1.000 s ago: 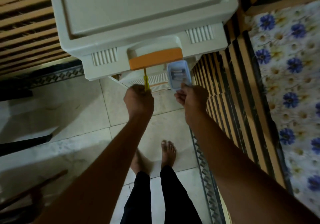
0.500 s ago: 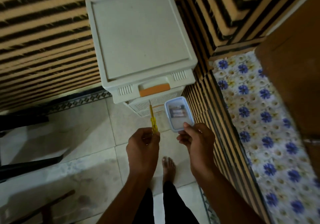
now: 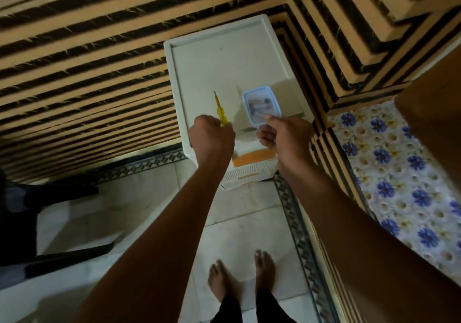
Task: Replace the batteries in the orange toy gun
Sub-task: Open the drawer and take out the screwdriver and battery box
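**Tools in hand, gun out of shot**

The left hand (image 3: 212, 135) was fisted round the yellow screwdriver (image 3: 220, 113), blade pointing away. The right hand (image 3: 282, 135) pinched the near edge of the clear box (image 3: 262, 108) over the white drawer unit (image 3: 224, 56); resting or hovering, I couldn't tell. Blurred cylinders inside looked like batteries (image 3: 258, 102). The orange toy gun was nowhere in view. That box looked light, stiff and smooth, so a grip across both long sides seemed safer than one edge.

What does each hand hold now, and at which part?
The left hand grips the yellow screwdriver by its handle; the right hand pinches the small clear box at its near edge.
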A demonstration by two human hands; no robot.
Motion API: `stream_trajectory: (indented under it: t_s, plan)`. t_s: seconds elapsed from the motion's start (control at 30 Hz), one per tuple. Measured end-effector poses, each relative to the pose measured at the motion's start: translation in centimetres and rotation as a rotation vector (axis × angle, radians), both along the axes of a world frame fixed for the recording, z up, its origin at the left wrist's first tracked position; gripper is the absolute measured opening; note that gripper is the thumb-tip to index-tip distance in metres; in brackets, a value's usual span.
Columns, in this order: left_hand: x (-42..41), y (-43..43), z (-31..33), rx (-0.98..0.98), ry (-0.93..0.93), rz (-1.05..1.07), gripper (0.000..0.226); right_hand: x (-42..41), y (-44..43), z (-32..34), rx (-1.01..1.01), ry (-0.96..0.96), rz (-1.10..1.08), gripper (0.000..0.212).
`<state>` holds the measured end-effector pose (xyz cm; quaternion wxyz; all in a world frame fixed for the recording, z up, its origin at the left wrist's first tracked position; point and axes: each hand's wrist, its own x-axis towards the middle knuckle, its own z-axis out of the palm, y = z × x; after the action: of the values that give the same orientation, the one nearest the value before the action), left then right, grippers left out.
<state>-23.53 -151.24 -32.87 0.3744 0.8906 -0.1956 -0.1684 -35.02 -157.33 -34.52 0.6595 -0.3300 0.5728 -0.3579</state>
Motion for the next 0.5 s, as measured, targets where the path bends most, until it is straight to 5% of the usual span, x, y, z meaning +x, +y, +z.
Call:
stream_trajectory:
  t_s: [0.5]
  plan:
    - [3.1, -2.3, -3.0, 0.086, -0.050, -0.088, 0.015, 2.7, -3.1, -2.8, -0.018, 0.067, -0.049, 0.025]
